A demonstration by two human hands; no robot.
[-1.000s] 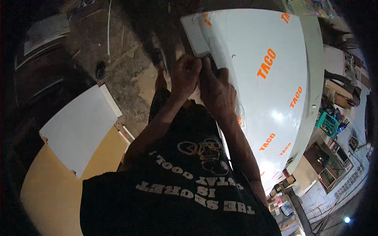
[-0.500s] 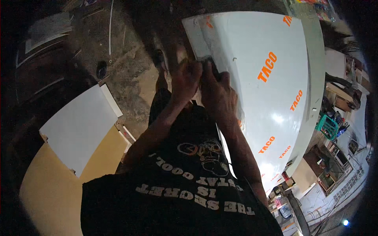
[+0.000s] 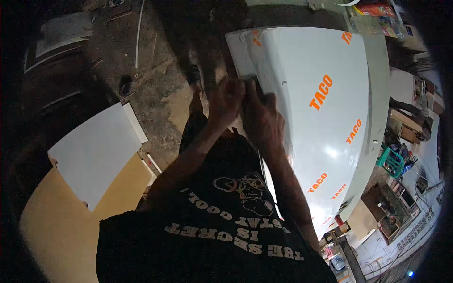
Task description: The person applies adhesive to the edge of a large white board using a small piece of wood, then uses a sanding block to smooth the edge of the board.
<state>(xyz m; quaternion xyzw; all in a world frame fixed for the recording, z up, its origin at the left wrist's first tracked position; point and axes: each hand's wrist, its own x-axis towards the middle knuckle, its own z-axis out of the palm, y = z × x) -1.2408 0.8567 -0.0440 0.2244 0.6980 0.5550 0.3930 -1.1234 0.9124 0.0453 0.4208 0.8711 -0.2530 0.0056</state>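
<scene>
Panel (image 3: 302,70) seemingly beside right hand (image 3: 263,120)

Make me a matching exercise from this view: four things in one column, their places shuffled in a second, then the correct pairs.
Things
1. left hand
2. right hand
3. green plastic openwork item
4. smaller white board

Places
A. in the picture, overlapping the near-left edge of the large white sheet with orange print
B. overlapping a yellow board, at the picture's left
C. right of the large white sheet, toward the picture's right side
D. against the dark floor, left of the other hand

Pairs: 1-D, 2-A, 3-C, 4-B
</scene>
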